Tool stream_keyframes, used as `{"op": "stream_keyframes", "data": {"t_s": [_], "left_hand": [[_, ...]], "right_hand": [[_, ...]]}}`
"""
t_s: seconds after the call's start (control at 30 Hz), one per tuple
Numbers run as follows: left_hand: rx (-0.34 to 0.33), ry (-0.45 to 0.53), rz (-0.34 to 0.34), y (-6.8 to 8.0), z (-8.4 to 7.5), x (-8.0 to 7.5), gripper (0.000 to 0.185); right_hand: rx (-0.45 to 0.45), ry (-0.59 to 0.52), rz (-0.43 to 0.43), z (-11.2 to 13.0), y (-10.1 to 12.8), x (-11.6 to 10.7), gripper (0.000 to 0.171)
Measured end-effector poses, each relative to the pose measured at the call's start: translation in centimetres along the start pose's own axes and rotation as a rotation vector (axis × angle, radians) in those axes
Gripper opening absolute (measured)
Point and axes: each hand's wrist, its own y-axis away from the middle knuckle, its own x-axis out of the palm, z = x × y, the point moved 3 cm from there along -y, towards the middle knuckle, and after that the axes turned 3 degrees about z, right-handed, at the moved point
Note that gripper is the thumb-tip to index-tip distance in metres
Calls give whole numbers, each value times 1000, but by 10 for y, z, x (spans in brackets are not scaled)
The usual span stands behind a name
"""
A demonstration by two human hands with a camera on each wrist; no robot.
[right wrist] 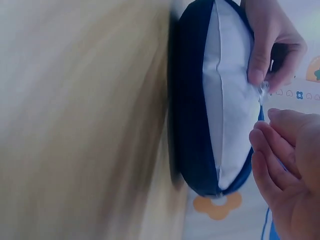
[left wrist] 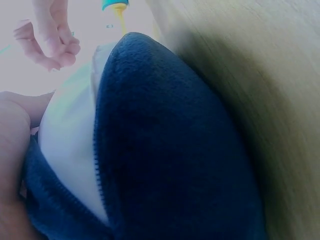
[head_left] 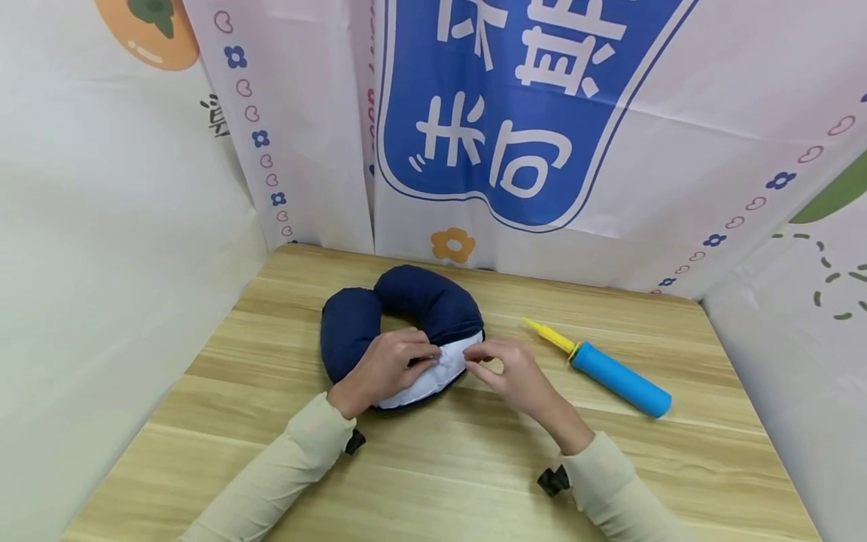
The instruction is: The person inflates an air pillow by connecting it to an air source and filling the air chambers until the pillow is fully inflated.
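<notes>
One U-shaped neck pillow [head_left: 400, 316] in a navy cover was recorded lying flat on the wooden table [head_left: 433, 467], toward the far middle of the top, close to the backdrop. The cover was seen open along one arm of the U, and one white inner bladder [head_left: 433, 373] was exposed there; in the left wrist view the zip teeth were visible along the edge of the navy fabric [left wrist: 165, 150] beside the white surface [left wrist: 70, 145]. Two hands were counted at the pillow. The left hand [head_left: 386, 369] was laid over the near arm of the pillow, its fingers curled and pinching a small clear valve [right wrist: 263, 89] on the white bladder [right wrist: 227, 95], as shown in the right wrist view, where thumb and forefinger [right wrist: 260, 65] were closed on it. The right hand [head_left: 508, 373] was held just beside the exposed white part, fingertips bunched loosely together near the valve; nothing was seen held in it, and contact with the pillow could not be confirmed. One hand pump [head_left: 609, 373], blue-bodied with a yellow nozzle, was noted lying on the table to the right of the pillow, apart from both hands, nozzle pointing toward the pillow. Printed cloth screens [head_left: 528, 113] were observed on three sides of the table. Two cream sleeves were noted, each with a black strap fitting at the wrist.
</notes>
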Motion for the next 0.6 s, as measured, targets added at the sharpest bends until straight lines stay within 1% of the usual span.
{"op": "stream_keyframes", "data": {"t_s": [0.2,0.33,0.47,0.6], "left_hand": [[-5,-15,5,-3,0,-1,11],[-13,-13,6,-3,-1,-1,11],[-11,-1,-3,-3,-2,-1,11],[-14,0,-4,-3,-2,-2,12]], "right_hand": [[76,-161,-22,-2,0,16,13],[127,-265,-25,-3,-2,22,13],[176,-396,-2,-3,-1,23,14],[189,-529,32,-4,-2,25,16]]}}
